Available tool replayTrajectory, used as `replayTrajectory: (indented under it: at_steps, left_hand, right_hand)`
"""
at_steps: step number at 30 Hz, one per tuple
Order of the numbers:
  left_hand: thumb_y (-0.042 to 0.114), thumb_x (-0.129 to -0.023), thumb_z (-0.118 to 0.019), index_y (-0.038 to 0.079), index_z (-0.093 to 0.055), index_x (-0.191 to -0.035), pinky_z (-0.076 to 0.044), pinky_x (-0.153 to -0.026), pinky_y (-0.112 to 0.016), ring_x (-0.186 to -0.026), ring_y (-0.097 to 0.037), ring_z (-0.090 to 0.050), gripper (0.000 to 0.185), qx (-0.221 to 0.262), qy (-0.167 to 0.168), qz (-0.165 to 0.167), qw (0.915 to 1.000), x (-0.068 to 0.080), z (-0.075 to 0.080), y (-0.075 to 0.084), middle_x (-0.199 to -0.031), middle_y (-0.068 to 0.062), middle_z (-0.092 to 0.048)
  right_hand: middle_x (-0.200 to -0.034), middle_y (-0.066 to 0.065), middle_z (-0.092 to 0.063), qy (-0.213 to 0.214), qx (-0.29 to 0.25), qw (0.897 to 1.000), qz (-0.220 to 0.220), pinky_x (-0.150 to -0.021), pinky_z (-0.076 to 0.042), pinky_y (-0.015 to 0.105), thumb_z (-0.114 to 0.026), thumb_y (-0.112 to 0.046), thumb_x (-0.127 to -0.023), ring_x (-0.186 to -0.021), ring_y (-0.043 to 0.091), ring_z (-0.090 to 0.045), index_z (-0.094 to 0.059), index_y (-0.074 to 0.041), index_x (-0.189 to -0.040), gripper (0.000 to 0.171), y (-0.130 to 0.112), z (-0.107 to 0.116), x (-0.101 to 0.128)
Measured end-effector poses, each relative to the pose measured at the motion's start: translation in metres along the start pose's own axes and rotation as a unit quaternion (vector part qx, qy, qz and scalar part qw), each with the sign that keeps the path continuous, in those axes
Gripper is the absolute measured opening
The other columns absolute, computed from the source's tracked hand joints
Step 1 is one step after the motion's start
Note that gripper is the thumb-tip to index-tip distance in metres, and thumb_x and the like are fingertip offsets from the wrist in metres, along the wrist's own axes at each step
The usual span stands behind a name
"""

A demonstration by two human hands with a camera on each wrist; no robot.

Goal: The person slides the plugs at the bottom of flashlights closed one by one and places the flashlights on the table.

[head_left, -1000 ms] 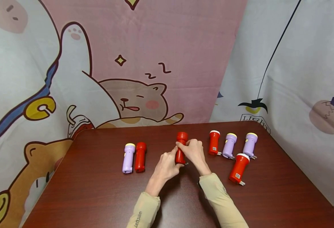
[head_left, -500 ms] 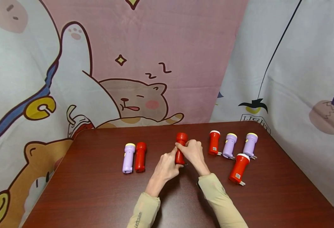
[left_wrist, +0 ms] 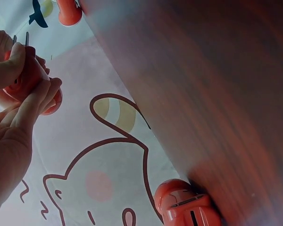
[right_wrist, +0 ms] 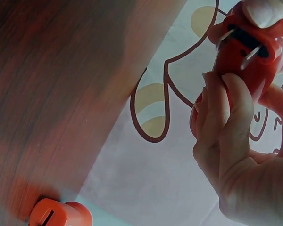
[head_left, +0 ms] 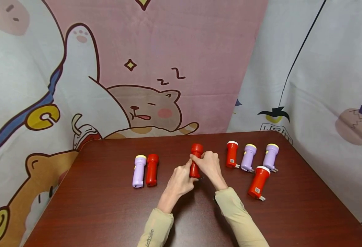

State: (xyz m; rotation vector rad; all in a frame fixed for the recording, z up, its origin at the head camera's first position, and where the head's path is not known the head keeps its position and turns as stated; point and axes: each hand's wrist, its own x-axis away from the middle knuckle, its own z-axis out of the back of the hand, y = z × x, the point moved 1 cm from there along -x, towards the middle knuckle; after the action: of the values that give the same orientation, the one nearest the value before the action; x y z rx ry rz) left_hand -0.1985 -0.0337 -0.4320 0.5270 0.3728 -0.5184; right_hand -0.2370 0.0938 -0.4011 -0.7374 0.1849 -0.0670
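Note:
Near the middle of the table both hands hold a red rechargeable flashlight [head_left: 196, 150], its wide head pointing away from the person. The left hand [head_left: 180, 179] grips it from the left, with the thumb at its tail end. On the other side the right hand [head_left: 210, 165] pinches the body, its thumb lying across the top. Two metal plug prongs [right_wrist: 251, 57] stand out from the tail in the right wrist view. The left wrist view also shows the flashlight's body [left_wrist: 32, 77] between fingers, prongs upward. Part of the body is hidden behind the fingers.
To the left lie a purple flashlight [head_left: 139, 173] and a red flashlight [head_left: 152, 171], side by side. On the right are two red flashlights [head_left: 231, 156] and two purple flashlights [head_left: 248, 158], prongs out. Printed cloth [head_left: 215, 68] hangs behind the brown table [head_left: 106, 212].
The held flashlight has shifted very slightly toward the person, and its prongs show less in the head view. Both hands keep the same grip; the other flashlights are unmoved.

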Motion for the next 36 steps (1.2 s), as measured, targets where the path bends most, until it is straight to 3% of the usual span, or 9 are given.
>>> replayTrajectory:
  at_steps: [36]
  left_hand:
    - [0.009,-0.075,-0.077,-0.009,-0.052,-0.126,-0.057,-0.069,-0.030,-0.073,-0.024,-0.069,0.060,0.002,0.001,-0.011,0.9999,0.0000,-0.0003,-0.0031,-0.100,-0.016,-0.070]
  right_hand:
    - [-0.043,-0.001,-0.035,-0.008,0.001,1.000,-0.008,-0.045,-0.031,0.024,-0.067,-0.042,-0.083,-0.045,0.017,-0.039,-0.049,-0.010,-0.046,0.052,0.0003,-0.0002,-0.0007]
